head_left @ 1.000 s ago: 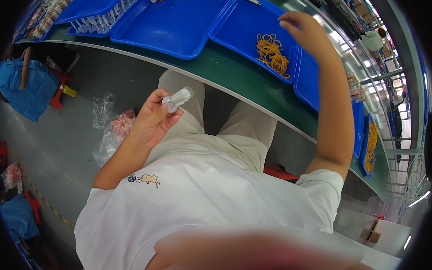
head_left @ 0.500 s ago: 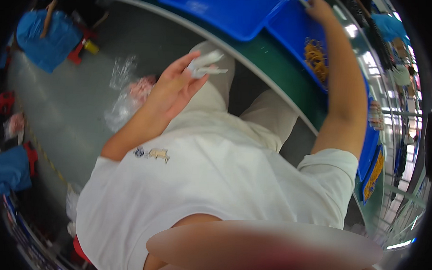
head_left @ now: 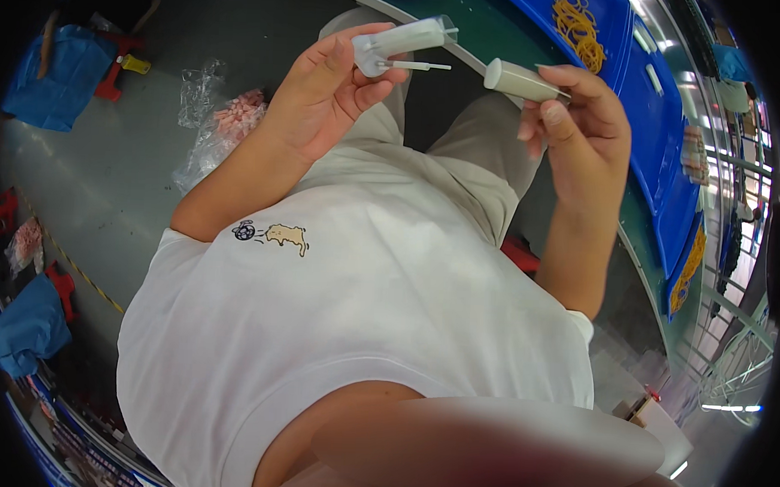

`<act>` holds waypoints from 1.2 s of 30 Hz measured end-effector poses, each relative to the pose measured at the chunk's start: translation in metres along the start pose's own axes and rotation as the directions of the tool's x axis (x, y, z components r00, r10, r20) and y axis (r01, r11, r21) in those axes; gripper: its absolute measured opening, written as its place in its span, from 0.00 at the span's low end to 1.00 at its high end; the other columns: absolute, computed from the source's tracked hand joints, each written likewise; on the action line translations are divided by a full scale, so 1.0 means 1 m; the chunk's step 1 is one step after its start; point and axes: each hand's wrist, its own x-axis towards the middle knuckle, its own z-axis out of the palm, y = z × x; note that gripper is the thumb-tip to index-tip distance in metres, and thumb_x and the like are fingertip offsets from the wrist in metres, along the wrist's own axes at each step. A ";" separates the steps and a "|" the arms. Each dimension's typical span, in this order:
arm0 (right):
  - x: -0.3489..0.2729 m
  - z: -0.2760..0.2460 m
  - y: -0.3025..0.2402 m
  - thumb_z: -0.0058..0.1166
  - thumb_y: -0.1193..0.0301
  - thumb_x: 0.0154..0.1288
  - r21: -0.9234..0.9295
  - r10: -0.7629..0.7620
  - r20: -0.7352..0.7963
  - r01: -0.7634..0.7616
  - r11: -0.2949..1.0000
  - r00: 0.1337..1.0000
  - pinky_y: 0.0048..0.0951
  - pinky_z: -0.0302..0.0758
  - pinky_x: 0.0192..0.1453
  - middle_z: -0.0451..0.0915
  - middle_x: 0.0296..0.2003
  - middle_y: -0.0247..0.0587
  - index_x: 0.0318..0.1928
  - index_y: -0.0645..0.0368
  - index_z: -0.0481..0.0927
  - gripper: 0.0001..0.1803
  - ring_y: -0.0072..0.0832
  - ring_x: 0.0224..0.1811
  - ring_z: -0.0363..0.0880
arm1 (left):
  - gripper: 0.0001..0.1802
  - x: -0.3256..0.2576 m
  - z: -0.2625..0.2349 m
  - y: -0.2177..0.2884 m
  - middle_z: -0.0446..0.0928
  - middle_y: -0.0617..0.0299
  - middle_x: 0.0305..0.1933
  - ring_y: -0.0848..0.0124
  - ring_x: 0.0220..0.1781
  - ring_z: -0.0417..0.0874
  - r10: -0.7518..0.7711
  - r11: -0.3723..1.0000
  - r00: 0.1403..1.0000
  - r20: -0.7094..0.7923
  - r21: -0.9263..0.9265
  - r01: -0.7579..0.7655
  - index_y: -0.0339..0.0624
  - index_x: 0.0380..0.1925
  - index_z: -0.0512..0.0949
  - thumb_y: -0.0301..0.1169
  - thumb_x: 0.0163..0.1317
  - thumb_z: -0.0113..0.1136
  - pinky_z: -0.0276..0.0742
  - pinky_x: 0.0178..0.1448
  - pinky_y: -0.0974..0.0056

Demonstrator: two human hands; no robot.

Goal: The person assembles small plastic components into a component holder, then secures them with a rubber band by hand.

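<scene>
My left hand [head_left: 327,87] is closed, its thumb and fingers gripping a clear plastic holder [head_left: 410,38] with a whitish cylinder inside. A thin white stick [head_left: 424,66] juts from the same grip, pointing right. Across from it, my right hand [head_left: 592,126] pinches a pale cylinder [head_left: 524,82] whose rounded white end faces the left hand. A thin spike shows at the cylinder's other end, by the fingers. A gap separates the two parts, both held above my lap near the table edge.
Beyond the right hand, a blue tray [head_left: 640,89] on the green table [head_left: 462,18] bears yellow loops [head_left: 578,31] and a few white sticks. On the floor at left lies a clear bag of pink pieces [head_left: 238,114]. Blue-covered stools [head_left: 56,82] stand further left.
My right hand has come back from the blue tray toward my left hand, with the pale cylinder in it. The left hand has risen slightly, still holding the clear holder.
</scene>
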 end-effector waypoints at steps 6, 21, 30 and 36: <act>-0.032 0.017 0.031 0.60 0.80 0.61 0.168 -0.059 -0.206 0.095 0.981 0.977 0.20 0.73 0.24 0.82 0.34 0.49 0.49 0.69 0.75 0.16 0.25 0.26 0.81 | 0.27 0.001 0.025 -0.005 0.77 0.60 0.29 0.72 0.28 0.80 -0.101 0.967 0.987 -0.122 0.219 0.126 0.42 0.43 0.74 0.56 0.71 0.44 0.75 0.31 0.71; -0.045 0.021 0.047 0.61 0.78 0.61 0.221 -0.015 -0.188 0.057 0.974 0.982 0.22 0.74 0.25 0.83 0.34 0.51 0.49 0.70 0.77 0.16 0.27 0.25 0.80 | 0.22 -0.001 0.031 -0.012 0.75 0.61 0.21 0.70 0.20 0.78 -0.206 0.959 0.952 -0.228 0.148 0.243 0.45 0.32 0.73 0.52 0.72 0.47 0.75 0.24 0.68; -0.044 0.022 0.052 0.61 0.70 0.65 0.217 0.011 -0.164 0.025 0.976 0.986 0.23 0.74 0.23 0.83 0.34 0.52 0.51 0.69 0.74 0.19 0.29 0.25 0.81 | 0.21 -0.001 0.036 -0.004 0.75 0.60 0.22 0.70 0.21 0.78 -0.199 0.936 0.934 -0.296 0.224 0.270 0.45 0.31 0.72 0.50 0.72 0.47 0.75 0.26 0.67; -0.045 0.021 0.057 0.60 0.69 0.65 0.336 0.058 -0.151 -0.004 0.942 0.987 0.24 0.75 0.24 0.82 0.36 0.53 0.52 0.69 0.74 0.20 0.31 0.27 0.82 | 0.20 -0.002 0.037 -0.005 0.75 0.60 0.25 0.72 0.23 0.77 -0.163 0.933 0.950 -0.268 0.270 0.237 0.44 0.31 0.72 0.48 0.73 0.46 0.76 0.28 0.67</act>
